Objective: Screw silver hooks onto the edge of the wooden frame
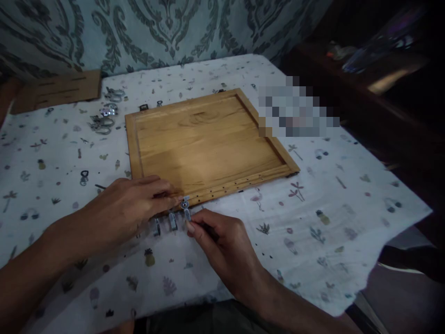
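Observation:
A wooden panel [208,139] with a raised frame lies flat on the cloth-covered table, small dark holes dotted along its near rail. My left hand [142,197] rests over the panel's near left corner, with thumb and finger closed at the upper end of a metal hook [187,213]. Between the thumb and forefinger of my right hand [222,246], the lower end of that same hook is pinched. Two similar hooks [173,221] hang off the near edge, just left of it. The screw points under my left fingertips are too small to make out.
At the table's back left are several more metal hooks [102,123] in a loose pile and a flat piece of cardboard [59,90]. Small hardware [84,177] lies on the printed tablecloth [313,195]. A blurred-out item [295,111] sits right of the panel. A patterned wall stands behind.

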Tool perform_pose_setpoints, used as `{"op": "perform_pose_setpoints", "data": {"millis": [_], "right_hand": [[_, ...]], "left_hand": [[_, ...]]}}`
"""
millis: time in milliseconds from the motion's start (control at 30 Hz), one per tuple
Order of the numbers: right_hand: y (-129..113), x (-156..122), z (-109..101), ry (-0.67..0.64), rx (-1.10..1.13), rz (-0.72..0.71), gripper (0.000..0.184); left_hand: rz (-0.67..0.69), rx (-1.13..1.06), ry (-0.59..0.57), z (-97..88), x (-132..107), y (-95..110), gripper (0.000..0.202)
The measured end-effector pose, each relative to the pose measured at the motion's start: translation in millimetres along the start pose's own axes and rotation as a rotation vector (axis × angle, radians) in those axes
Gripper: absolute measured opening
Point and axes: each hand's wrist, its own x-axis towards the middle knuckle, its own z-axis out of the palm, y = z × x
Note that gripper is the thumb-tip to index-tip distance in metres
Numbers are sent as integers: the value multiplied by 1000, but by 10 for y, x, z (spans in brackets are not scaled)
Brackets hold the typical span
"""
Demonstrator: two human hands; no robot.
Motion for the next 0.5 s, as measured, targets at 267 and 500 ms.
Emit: {"op": "perform_pose_setpoints", "data": {"millis": [267,500], "right_hand": [[-14,13,19,32,-39,-51,25],[-3,25,20,19,-49,-54,24]], "left_hand": [[27,-7,22,-14,22,9,37],[25,5,5,-21,11,12,36]]}}
